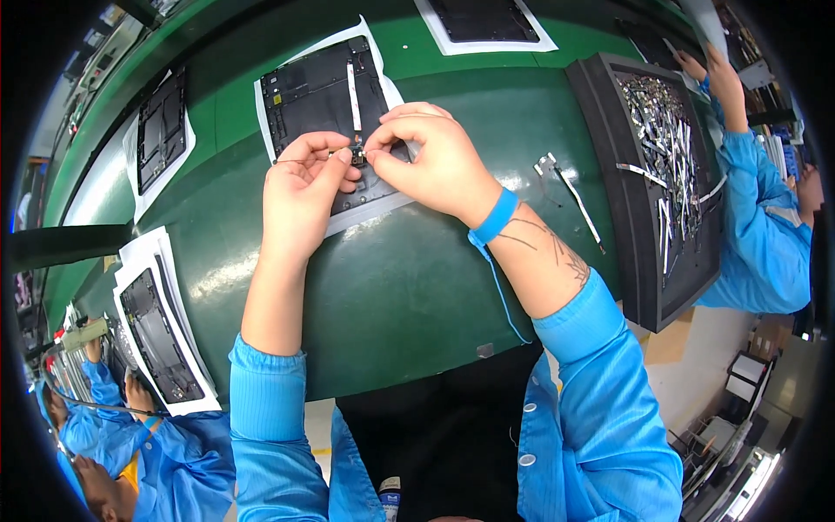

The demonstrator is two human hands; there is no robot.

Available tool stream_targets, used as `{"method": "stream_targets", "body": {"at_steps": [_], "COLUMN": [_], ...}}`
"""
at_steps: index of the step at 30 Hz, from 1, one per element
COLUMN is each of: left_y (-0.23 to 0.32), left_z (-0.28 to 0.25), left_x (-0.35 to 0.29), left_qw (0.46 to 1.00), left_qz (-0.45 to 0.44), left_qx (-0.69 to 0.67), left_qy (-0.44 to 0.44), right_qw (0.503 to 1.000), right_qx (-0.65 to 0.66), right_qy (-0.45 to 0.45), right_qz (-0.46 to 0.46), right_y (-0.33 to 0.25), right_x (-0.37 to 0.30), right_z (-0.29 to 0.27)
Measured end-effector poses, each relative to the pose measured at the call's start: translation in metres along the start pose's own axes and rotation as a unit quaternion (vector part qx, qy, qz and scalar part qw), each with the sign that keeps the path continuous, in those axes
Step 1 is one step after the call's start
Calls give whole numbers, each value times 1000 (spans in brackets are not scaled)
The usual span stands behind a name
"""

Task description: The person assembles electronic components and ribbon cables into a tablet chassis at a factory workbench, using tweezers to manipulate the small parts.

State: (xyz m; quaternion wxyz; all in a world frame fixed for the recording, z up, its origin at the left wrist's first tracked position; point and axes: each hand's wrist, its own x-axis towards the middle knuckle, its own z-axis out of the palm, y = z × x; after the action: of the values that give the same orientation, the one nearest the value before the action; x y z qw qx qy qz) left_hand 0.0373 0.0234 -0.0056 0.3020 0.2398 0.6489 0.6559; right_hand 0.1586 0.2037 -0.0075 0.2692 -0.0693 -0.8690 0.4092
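In front of me a black device housing panel point(315, 83) lies on a white sheet point(374, 42). Over its near part, my left hand point(304, 178) pinches a small dark circuit board point(357, 157) between thumb and forefinger. From the other side, my right hand point(435, 161) has thumb and forefinger closed on the same board. A white ribbon cable point(353, 96) runs from near the board up across the panel. My fingertips partly hide the board, so its seating on the panel cannot be made out. A blue strap point(497, 216) circles my right wrist.
A black foam tray point(604, 148) heaped with ribbon cables point(665, 152) stands at the right. One loose cable point(576, 202) lies on the green mat point(409, 304). More black panels point(163, 126) on white sheets lie around. Co-workers sit at right point(765, 235) and lower left point(187, 461).
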Motion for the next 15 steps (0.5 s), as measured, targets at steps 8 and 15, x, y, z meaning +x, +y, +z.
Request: {"method": "stream_targets", "body": {"at_steps": [8, 15], "left_y": [-1, 0], "left_z": [-3, -2], "left_x": [-2, -3], "left_qw": [1000, 1000], "left_qz": [-10, -12], "left_qx": [-19, -13], "left_qy": [-7, -8], "right_qw": [1000, 1000], "right_qx": [18, 15], "right_qy": [-11, -23], "right_qz": [9, 6], "right_y": [-6, -1], "right_x": [-2, -2], "right_z": [-1, -1]}}
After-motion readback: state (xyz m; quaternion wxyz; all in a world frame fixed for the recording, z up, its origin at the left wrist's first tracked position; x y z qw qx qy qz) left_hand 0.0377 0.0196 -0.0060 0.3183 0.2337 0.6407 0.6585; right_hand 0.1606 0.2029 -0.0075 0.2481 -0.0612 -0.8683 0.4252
